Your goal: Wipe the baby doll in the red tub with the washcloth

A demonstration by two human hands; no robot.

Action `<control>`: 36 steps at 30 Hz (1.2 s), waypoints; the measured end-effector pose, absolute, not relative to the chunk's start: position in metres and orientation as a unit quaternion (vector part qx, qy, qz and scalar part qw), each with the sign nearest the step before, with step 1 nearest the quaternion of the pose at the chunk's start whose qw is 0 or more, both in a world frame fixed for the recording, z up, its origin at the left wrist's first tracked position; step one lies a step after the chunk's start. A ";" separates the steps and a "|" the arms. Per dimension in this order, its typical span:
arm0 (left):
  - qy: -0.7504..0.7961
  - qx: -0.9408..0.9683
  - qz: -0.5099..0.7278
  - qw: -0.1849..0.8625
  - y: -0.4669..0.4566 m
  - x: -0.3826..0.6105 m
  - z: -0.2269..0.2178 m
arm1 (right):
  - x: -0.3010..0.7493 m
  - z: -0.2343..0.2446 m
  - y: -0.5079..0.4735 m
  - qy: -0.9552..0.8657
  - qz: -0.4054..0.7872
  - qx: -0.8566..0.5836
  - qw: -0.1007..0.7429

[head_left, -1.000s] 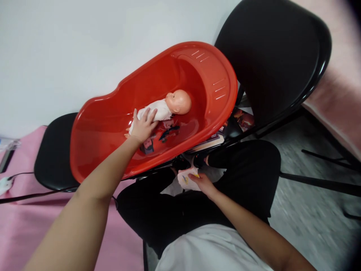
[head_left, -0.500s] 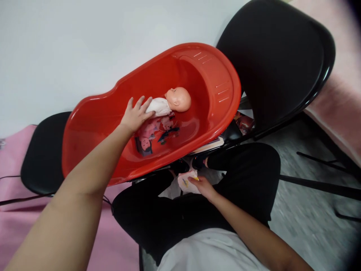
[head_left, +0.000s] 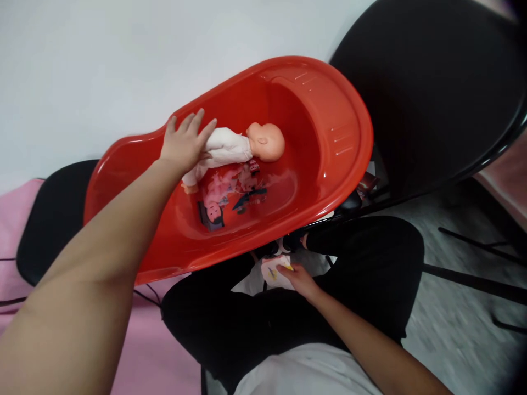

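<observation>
A baby doll (head_left: 228,145) in white clothing lies on its side inside a red baby bathtub (head_left: 197,262), its bald head toward the right end. Over the doll's lower body is my left hand (head_left: 185,137), fingers spread and grasping nothing; whether it touches the clothing I cannot tell. Between my knees, in front of the tub, my right hand (head_left: 300,278) pinches a small folded white cloth (head_left: 274,272) with a pink edge and a coloured print. Beside the doll, a printed picture (head_left: 214,211) of a baby and other shapes shows on the tub floor.
A black chair (head_left: 428,99) stands at the tub's right end, and a black chair seat (head_left: 51,214) shows past its left end. A white wall (head_left: 102,66) rises behind. Pink fabric (head_left: 156,340) hangs at lower left. A cable runs near my left knee.
My left hand has moved up and left off the doll's torso, so more of its white clothing and a foot show. The right hand keeps the cloth. The view has shifted slightly.
</observation>
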State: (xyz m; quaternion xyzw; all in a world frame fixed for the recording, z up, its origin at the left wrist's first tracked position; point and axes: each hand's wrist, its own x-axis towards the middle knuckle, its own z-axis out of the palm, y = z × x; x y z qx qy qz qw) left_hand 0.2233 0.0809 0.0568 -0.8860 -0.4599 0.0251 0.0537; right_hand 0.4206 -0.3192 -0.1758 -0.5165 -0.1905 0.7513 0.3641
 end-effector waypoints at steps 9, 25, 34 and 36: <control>-0.572 -0.808 0.124 0.068 0.126 0.240 0.073 | 0.454 -0.113 -0.330 -0.344 0.762 -0.399 0.377; -0.530 -0.833 0.153 0.031 0.148 0.218 0.076 | 0.500 0.104 -0.185 -0.894 0.216 -0.258 0.294; -0.511 -0.845 0.139 0.071 0.147 0.213 0.065 | 0.386 0.016 -0.012 -0.960 -0.275 0.048 -0.037; -0.522 -0.840 0.137 0.051 0.145 0.215 0.066 | 0.371 -0.002 0.018 -0.939 -0.325 0.084 -0.078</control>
